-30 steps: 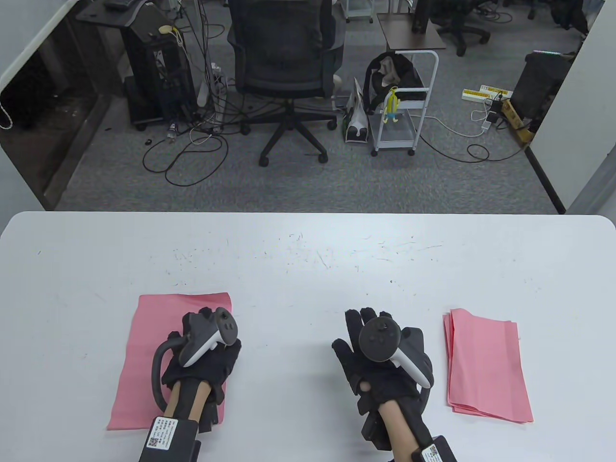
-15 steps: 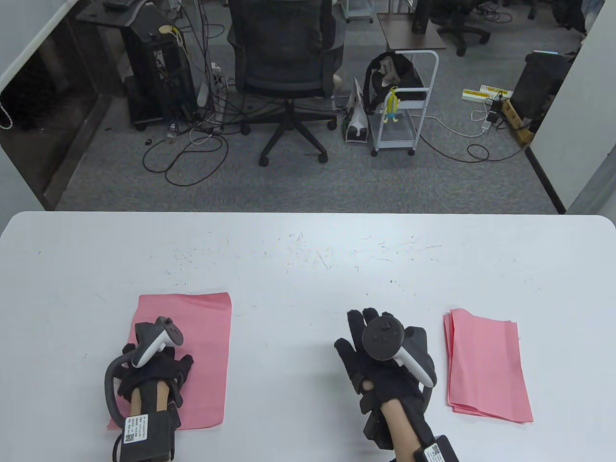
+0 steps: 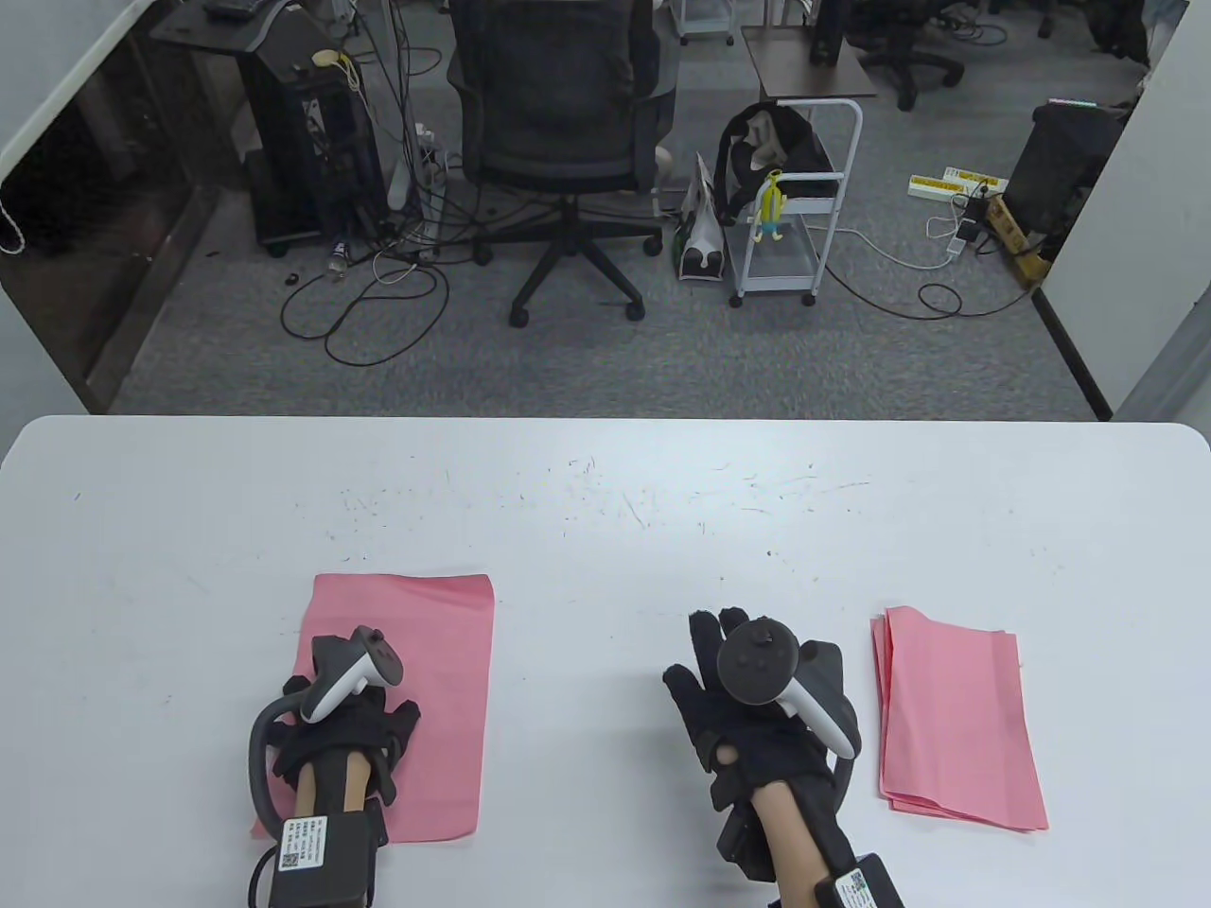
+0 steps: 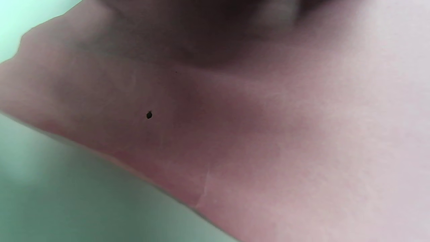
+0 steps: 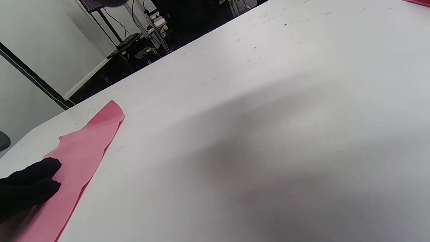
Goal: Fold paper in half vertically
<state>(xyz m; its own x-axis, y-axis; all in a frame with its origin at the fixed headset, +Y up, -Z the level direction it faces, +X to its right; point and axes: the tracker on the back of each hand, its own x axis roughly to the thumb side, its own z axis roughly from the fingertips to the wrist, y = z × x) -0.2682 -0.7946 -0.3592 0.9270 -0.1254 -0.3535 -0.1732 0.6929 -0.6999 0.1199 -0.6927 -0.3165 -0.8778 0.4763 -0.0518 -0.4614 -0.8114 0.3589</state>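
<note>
A pink folded sheet of paper [image 3: 430, 681] lies flat on the white table [image 3: 605, 511] at the front left. My left hand [image 3: 345, 728] rests palm down on its near left part, fingers spread on the paper. The left wrist view is filled by the pink paper [image 4: 268, 134], seen very close. My right hand [image 3: 747, 700] lies flat on the bare table to the right of the sheet, fingers extended, holding nothing. In the right wrist view the paper [image 5: 80, 158] shows at the left with the left hand's black fingers [image 5: 30, 185] on it.
A stack of pink folded sheets [image 3: 956, 719] lies at the front right, to the right of my right hand. Beyond the table's far edge stand an office chair [image 3: 568, 142] and a white cart [image 3: 790, 208].
The left hand moved back toward the near edge and left, then slid right with the pink sheet under it. The sheet now lies farther right. The right hand barely moved.
</note>
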